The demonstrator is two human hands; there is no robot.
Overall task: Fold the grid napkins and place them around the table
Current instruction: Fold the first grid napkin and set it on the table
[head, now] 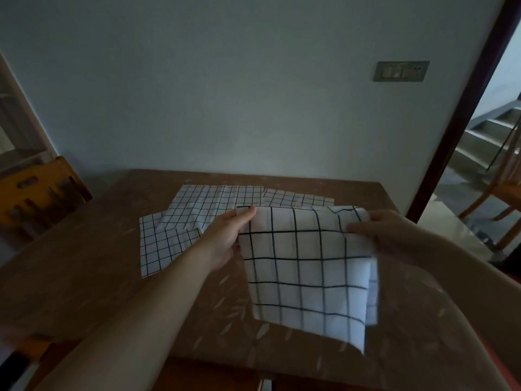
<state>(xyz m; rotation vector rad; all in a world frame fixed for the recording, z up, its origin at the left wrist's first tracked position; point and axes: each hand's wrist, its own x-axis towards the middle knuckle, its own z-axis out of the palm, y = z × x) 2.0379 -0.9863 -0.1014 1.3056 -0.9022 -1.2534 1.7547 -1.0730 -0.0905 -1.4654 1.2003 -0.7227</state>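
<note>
Grid napkin [304, 266] aloft, pinched at both top corners (left hand [225, 238], right hand [386, 235]).

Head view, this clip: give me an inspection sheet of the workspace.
Surface: brown table with a faint leaf pattern.
Job's things: held napkin, doubled over, lifted above the table; flat napkins overlapping behind it.
Clutter: nothing seen.
Hands: left hand pinches the napkin's top left corner; right hand grips its top right edge.
Cables: nothing seen.
Surroundings: wooden chair at left, wall switch plate, stairs through the doorway at right.
</note>
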